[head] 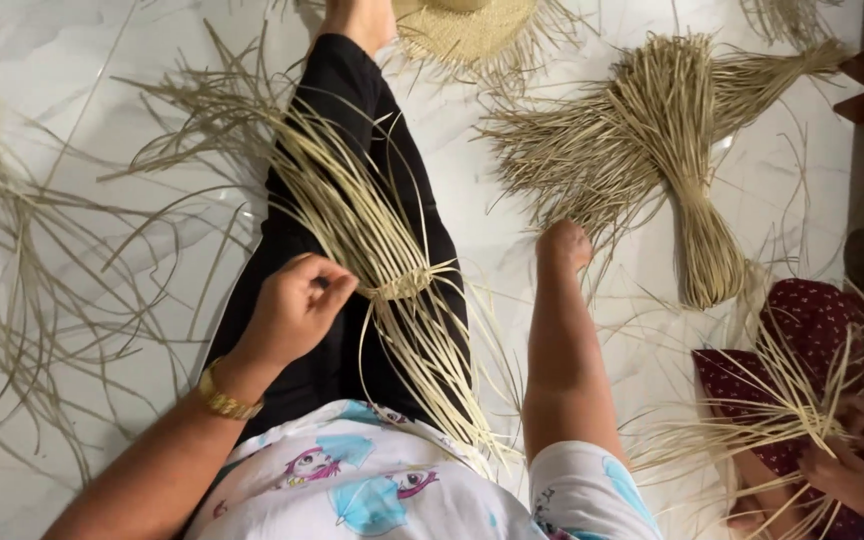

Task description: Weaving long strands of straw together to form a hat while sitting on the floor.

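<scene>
Judging from how the strips lie, you are at the very start of a weave. Your left hand (292,305) sits on your black-clad thigh (352,200), fingers curled shut and pinching the straw strips (372,240) just beside the small woven band (400,285) where they cross. That band is the only plaited part I can see: a short, narrow knot of weaving in the middle of the bunch. Above it the strips fan out loose over your leg toward the knee, and below it they trail free toward your printed shirt (372,480). So a first few crossings look done and nearly all the length is left unworked.

Your right hand does not show; I cannot tell what it holds. Your right arm (562,340) reaches forward to the white floor (52,60), near a large tied bundle of straw (672,150) that lies well apart from your lap piece and looks untouched as stock.

Loose strands (12,270) scatter over the floor on your left. A round woven piece (467,30) with a frayed edge lies beyond your knee. At the lower right, another person's hands (852,450) work a separate bunch of strips over dark red cloth.
</scene>
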